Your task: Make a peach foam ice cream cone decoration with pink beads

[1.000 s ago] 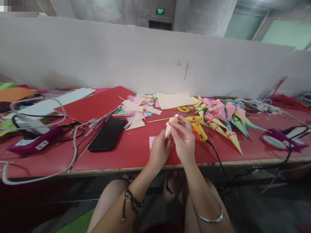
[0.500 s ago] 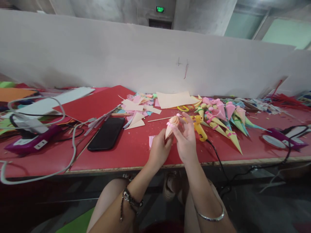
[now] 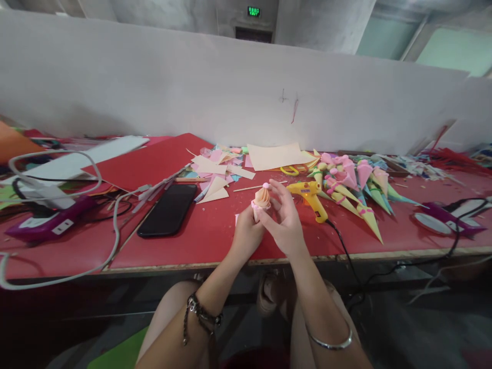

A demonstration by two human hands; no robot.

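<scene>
A small craft ice cream cone [image 3: 263,199], with a peach swirl, a pink ball on top and a pink trim, stands nearly upright above the red table. Its lower part is wrapped in the closed fingers of my left hand [image 3: 248,229]. My right hand [image 3: 286,223] cups its right side, thumb against the trim and fingers curved behind the swirl. The cone's tip is hidden by my hands. Just right of them lies a yellow hot glue gun [image 3: 313,197]. Finished-looking paper cones [image 3: 348,179] in pink, yellow and green are heaped beyond it.
A black phone [image 3: 168,210] lies to the left, near paper scraps [image 3: 215,166] and red card sheets [image 3: 154,161]. Purple power strips [image 3: 49,220] with cables sit at both sides. Yellow scissors [image 3: 289,170] rest by a cream sheet [image 3: 274,156]. A white partition [image 3: 192,87] stands behind.
The cone has moved slightly left and turned from a tilt to more upright, its swirl now facing me. My right hand has shifted left with it, its fingers curving behind the swirl.
</scene>
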